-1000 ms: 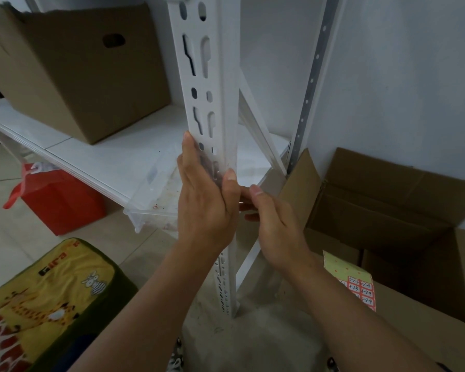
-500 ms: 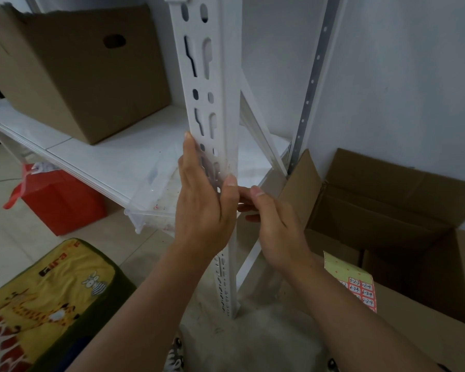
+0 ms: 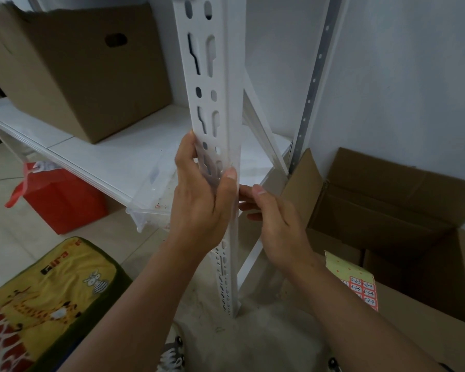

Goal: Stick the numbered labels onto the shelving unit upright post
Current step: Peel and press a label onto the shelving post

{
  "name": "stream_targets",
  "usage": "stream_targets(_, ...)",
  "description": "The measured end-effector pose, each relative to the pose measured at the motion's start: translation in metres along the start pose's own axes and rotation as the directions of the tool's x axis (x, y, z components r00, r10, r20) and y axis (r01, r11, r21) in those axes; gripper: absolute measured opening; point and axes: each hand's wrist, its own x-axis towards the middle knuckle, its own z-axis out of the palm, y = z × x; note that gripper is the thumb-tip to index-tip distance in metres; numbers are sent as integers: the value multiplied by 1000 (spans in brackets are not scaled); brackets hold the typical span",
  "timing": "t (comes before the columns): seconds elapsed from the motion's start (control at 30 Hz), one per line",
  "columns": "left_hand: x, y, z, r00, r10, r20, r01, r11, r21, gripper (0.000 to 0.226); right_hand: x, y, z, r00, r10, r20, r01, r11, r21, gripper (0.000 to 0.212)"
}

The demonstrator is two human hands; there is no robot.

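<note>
The white slotted upright post of the shelving unit stands in front of me. My left hand clasps its front face, fingers along the left edge and thumb on the right corner. A clear film strip lies on the post under that hand. My right hand reaches in from the right, and its thumb and fingertips touch the post's side face just below my left thumb. A sheet of red numbered labels rests on a cardboard flap at the lower right. No label shows on the post.
A closed cardboard box sits on the white shelf, with a clear plastic tray at the shelf's front edge. An open cardboard box stands by the wall on the right. A red bag and a yellow cushion lie at the left.
</note>
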Motion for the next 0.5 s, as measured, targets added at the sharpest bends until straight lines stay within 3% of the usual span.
stream_targets(0.37,4,5,1,999,-20,-29,17,996,-88,55,0,0,0,999,-34,0,34,999,-8,36)
stream_targets(0.5,3,6,-2,995,-71,-66,56,978,-200,38,2,-6,5,996,-81,24,80,996,26,44)
